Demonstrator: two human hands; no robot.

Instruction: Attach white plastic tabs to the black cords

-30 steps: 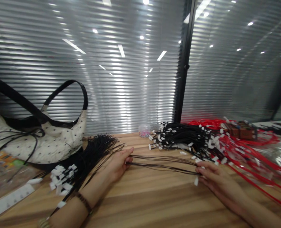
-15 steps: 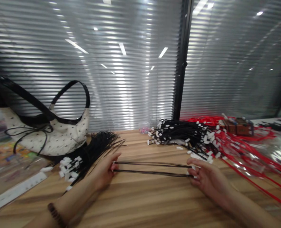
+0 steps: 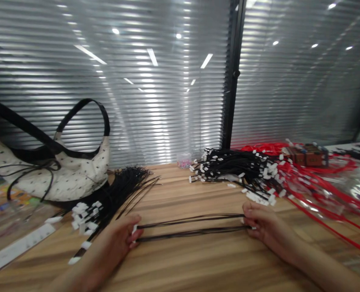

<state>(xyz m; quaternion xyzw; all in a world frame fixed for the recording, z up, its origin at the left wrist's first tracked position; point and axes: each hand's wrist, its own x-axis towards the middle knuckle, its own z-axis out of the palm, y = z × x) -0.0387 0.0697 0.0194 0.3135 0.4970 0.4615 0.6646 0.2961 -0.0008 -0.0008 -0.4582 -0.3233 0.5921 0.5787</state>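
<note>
Thin black cables (image 3: 192, 232) stretch in two strands between my hands above the wooden table (image 3: 180, 263). Their white-connector ends on the left are pinched by my left hand (image 3: 119, 239). At the other end, my right hand (image 3: 263, 225) grips the right connectors between thumb and fingers. Just beyond my left forearm lies a bundle of black cables (image 3: 119, 188) with white connectors (image 3: 85, 217). A pile of black cables with white ends (image 3: 234, 164) rests beyond my right hand.
A white dotted bag (image 3: 73, 176) with black handles stands at the left, near a white strip (image 3: 18, 249). Red cables (image 3: 316, 188) and a brown box (image 3: 307, 155) are at the right. A small clear container (image 3: 184, 160) sits near the blinds.
My left hand has moved left and down, tilting the held cables slightly. My right hand keeps its grip nearly in place. The camera view has shifted slightly.
</note>
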